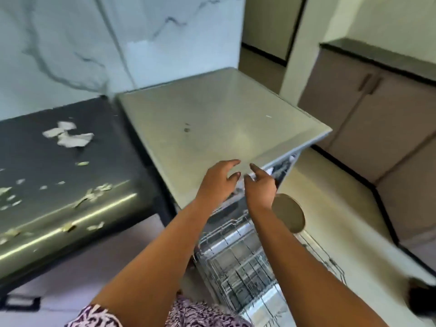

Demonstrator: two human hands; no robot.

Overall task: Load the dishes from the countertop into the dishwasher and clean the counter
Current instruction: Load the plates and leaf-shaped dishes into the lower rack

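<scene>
A grey free-standing dishwasher [212,123] stands in the middle, its door open toward me. Its wire lower rack [238,260] is pulled out below my arms, with a round beige plate [289,214] standing on edge at the rack's right side. My left hand [218,180] hovers at the front edge of the dishwasher top, fingers relaxed and holding nothing. My right hand [259,185] is beside it, over the opening, fingers also loose and empty. The black countertop [59,185] to the left is littered with white paper scraps [68,135] and small bits of debris.
A marble-patterned wall [94,43] rises behind the counter and dishwasher. Taupe cabinets [377,119] with a dark top stand at the right, across a light floor [330,197]. A doorway opens at the back. A dark object [422,296] lies at the right edge.
</scene>
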